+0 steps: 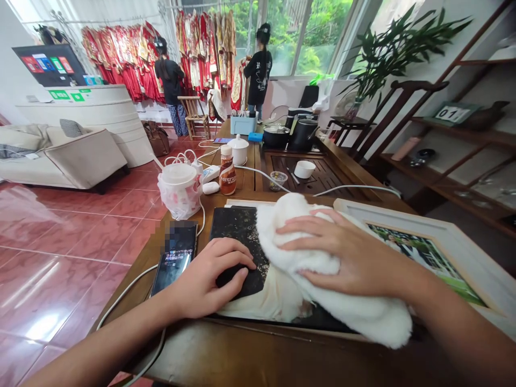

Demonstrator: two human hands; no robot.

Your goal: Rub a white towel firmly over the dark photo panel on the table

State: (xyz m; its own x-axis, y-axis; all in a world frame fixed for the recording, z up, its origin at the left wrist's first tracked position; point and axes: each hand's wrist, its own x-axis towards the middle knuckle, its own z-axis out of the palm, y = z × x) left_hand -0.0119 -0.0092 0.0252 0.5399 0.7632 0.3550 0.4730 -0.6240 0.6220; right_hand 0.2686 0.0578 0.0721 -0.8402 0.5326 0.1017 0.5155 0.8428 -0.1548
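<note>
My right hand [346,252] lies flat, fingers stretched out, pressing a fluffy white cloth [322,269] onto a dark framed picture [237,226] that lies flat on the wooden table [250,355]. My left hand [209,279] rests on the picture's left part, fingers curled down on its glass. Pale streaks show on the surface under the cloth.
A phone [175,255] with a cable lies left of the picture. A white-framed photo [427,250] lies on the right. Farther back stand a bagged cup [180,188], a Nescafe bottle [228,171], bowls and pots. Two people [258,70] stand by red garments. A sofa is on the left.
</note>
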